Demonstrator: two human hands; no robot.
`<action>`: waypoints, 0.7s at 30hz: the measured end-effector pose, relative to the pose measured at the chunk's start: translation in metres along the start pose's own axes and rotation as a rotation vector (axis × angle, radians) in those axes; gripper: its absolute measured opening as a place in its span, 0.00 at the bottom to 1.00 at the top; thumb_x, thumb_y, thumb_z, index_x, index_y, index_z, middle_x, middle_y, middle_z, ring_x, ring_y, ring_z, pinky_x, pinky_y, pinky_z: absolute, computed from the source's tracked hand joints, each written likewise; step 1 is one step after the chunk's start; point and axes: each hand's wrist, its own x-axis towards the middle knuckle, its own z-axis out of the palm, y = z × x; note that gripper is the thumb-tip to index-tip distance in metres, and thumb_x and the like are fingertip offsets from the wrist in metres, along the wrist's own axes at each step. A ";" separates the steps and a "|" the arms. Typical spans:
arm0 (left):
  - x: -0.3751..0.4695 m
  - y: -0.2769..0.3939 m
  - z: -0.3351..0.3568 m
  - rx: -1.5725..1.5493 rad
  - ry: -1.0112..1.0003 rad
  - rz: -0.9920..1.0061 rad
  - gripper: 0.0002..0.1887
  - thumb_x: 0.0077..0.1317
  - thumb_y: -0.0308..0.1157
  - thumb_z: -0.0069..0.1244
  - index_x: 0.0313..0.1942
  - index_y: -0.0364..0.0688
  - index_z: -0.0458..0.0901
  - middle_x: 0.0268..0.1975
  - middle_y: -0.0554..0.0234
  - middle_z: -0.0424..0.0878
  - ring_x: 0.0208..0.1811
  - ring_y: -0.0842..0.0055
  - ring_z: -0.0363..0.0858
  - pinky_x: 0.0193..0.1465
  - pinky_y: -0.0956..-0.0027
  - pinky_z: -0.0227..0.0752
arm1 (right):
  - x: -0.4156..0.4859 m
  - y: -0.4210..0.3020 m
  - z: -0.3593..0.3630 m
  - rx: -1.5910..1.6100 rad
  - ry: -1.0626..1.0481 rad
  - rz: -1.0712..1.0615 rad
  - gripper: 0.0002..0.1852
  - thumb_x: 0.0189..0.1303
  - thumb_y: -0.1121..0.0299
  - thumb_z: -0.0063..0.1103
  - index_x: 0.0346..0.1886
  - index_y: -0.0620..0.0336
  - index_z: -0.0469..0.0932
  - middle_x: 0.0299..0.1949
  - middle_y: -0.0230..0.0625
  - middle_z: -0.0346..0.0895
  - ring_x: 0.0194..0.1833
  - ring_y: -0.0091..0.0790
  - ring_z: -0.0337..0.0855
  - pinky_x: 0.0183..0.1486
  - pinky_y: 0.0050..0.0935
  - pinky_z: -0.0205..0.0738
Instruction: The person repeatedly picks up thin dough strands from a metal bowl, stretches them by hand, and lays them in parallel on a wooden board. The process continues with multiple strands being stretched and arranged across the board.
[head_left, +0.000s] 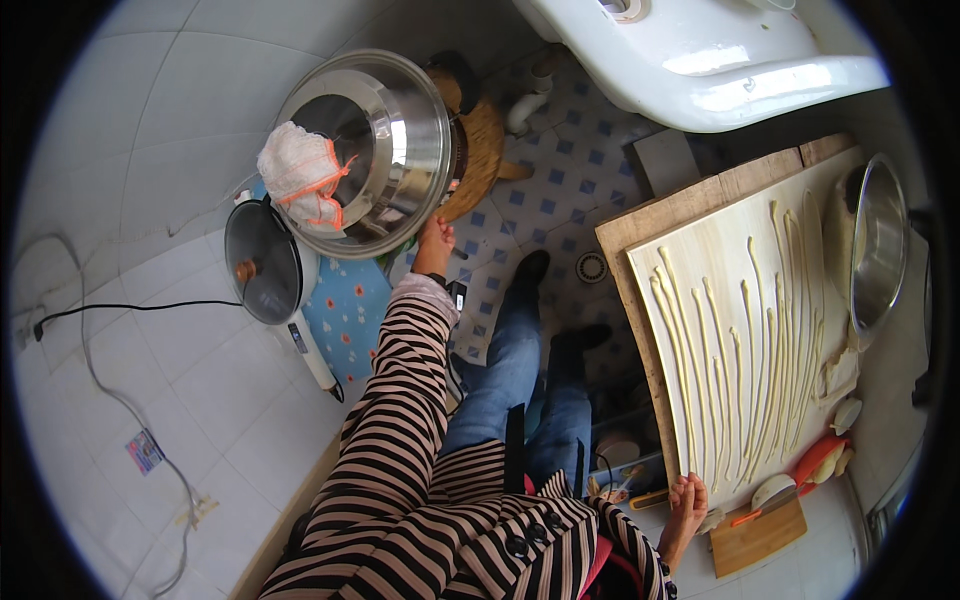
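My left hand (435, 246) reaches out on the left, fingers curled against the near rim of a large round steel cooking vessel (405, 161) with a dark round centre. Whether the fingers grip that rim is hard to make out. A white mesh cloth with orange edging (300, 169) lies bunched on top. On the right, my right hand (685, 501) is at the near corner of a pale board (705, 262), fingertips pinched together on the end of a long dough strip (686, 405). Several other thin dough strips (781, 352) lie lengthwise across the board.
A lidded electric pan (262, 259) stands on the left beside a blue flowered cloth (341, 315). A steel bowl (877, 247) rests at the board's far edge. Nearby are a small cutting board (757, 532), a red bowl (819, 461) and a white sink (720, 90).
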 end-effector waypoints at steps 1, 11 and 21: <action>0.001 0.000 0.000 -0.001 -0.008 0.005 0.15 0.59 0.46 0.41 0.18 0.51 0.66 0.12 0.76 0.62 0.13 0.82 0.64 0.13 0.80 0.49 | 0.000 0.001 0.000 0.009 -0.006 -0.004 0.13 0.57 0.67 0.51 0.42 0.66 0.70 0.34 0.36 0.74 0.29 0.19 0.71 0.30 0.13 0.65; -0.004 0.001 0.002 -0.020 0.006 0.029 0.15 0.60 0.43 0.39 0.17 0.51 0.65 0.11 0.77 0.61 0.12 0.83 0.63 0.12 0.80 0.48 | -0.004 0.000 0.003 0.002 0.014 0.003 0.13 0.57 0.68 0.51 0.42 0.66 0.70 0.34 0.36 0.73 0.29 0.19 0.71 0.30 0.13 0.65; -0.021 0.001 0.008 -0.061 0.067 0.174 0.15 0.57 0.43 0.43 0.15 0.52 0.65 0.11 0.78 0.63 0.12 0.82 0.62 0.14 0.79 0.49 | -0.004 -0.002 0.006 0.016 -0.009 0.002 0.13 0.57 0.68 0.51 0.43 0.66 0.69 0.33 0.36 0.73 0.30 0.20 0.71 0.31 0.14 0.66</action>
